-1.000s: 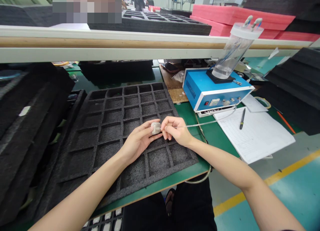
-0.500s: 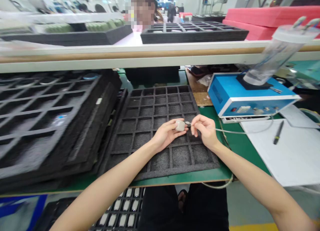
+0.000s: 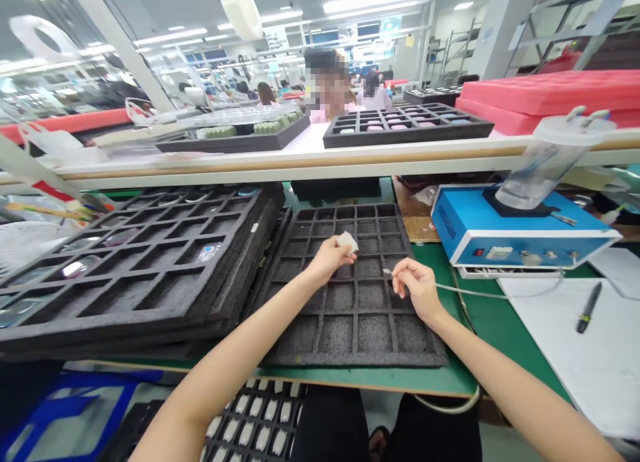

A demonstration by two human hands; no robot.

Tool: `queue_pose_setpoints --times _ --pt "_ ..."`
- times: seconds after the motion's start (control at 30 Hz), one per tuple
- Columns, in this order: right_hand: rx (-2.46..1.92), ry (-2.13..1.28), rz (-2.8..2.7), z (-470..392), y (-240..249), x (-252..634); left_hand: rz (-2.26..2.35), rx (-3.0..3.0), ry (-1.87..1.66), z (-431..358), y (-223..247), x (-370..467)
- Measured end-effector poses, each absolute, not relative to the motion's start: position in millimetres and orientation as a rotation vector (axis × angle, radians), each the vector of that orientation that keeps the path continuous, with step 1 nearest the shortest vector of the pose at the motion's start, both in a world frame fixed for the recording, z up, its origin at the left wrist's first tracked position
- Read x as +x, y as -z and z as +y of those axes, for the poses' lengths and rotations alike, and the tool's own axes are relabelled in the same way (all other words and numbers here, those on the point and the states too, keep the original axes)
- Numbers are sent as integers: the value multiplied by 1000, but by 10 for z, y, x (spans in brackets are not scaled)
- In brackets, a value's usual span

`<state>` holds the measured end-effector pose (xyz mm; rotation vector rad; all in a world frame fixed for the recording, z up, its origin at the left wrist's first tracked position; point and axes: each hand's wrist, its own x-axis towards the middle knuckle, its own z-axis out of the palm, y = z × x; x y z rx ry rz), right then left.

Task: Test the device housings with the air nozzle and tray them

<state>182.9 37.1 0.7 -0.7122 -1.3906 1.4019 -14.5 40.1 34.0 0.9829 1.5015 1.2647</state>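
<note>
My left hand [image 3: 327, 261] grips a small off-white rounded block [image 3: 347, 242] between thumb and fingers, above the foam tray. To its right, my right hand [image 3: 414, 283] pinches the end of a thin pale tube [image 3: 465, 291], whose small tip [image 3: 387, 271] sticks out toward the left. The tip and the block are apart. Under both hands lies a black foam tray [image 3: 356, 315] divided into square compartments. From my right hand the tube runs to the front of a blue box-shaped machine [image 3: 510, 239].
A stack of black foam trays [image 3: 195, 295] stands at left. White paper [image 3: 540, 329] with a marker pen [image 3: 589, 307] lies at right. A clear cylinder [image 3: 533, 172] tops the machine. A shelf [image 3: 300, 167] crosses ahead; a person sits beyond. White pieces [image 3: 257, 409] fill a tray below.
The block has moved up and left with my left hand, away from the tube's tip. My right hand stays near its place over the tray. The head view has tilted upward.
</note>
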Motion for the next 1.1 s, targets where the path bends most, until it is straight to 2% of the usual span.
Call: queue_pose_setpoints --times 0.17,0.33,0.7,0.9,1.1 --pt "-713 -1463 -1396 378 -6 1818 2029 1102 -1378 915 -448 -785" --pt "-716 -1494 -1396 391 -1 1800 2432 1079 -1264 1192 -410 -1261" --pt "-743 -1512 -1422 393 19 1790 2579 1256 -785 1391 -430 -1449" --pt "-772 -1520 -1450 393 37 1823 2583 1436 -882 1022 -733 -773" --pt "-797 -1519 -1447 424 85 1854 2248 1841 -873 -192 -1034 -10"
